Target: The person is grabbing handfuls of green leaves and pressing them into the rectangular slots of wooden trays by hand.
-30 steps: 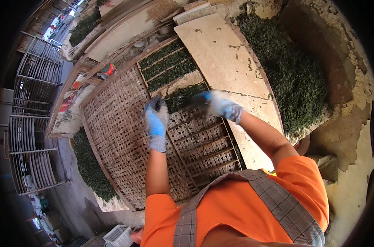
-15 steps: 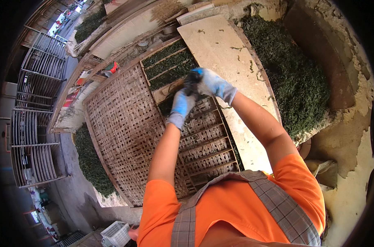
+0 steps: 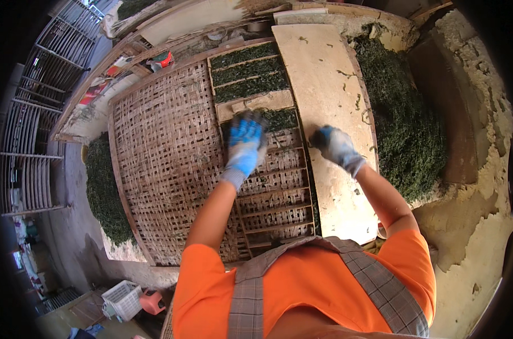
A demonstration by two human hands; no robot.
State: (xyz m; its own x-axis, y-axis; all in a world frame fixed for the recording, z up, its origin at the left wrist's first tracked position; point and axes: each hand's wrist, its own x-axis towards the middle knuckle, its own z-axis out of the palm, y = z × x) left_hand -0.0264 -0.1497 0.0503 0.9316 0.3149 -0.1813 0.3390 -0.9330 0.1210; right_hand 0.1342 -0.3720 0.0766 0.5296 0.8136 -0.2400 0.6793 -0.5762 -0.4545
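Gloved hands, set apart, over a slatted wooden frame [image 3: 276, 211] on a woven bamboo tray [image 3: 160, 152].
The left hand [image 3: 246, 141], palm down with fingers extended, covers the left end of a strip of dark green shredded leaf [image 3: 280, 120] within the frame; the right hand [image 3: 337, 146] is over the pale board [image 3: 324, 62] alongside, motion blur leaving its grip, and anything in it, impossible to tell.

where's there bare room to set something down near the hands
Mostly bare: the woven mat left of the slatted frame, and the frame's lower slots. The pale board, mostly bare below the right hand, carries leaf scraps higher up. Crowded: the leaf-filled upper slots and around the left hand.
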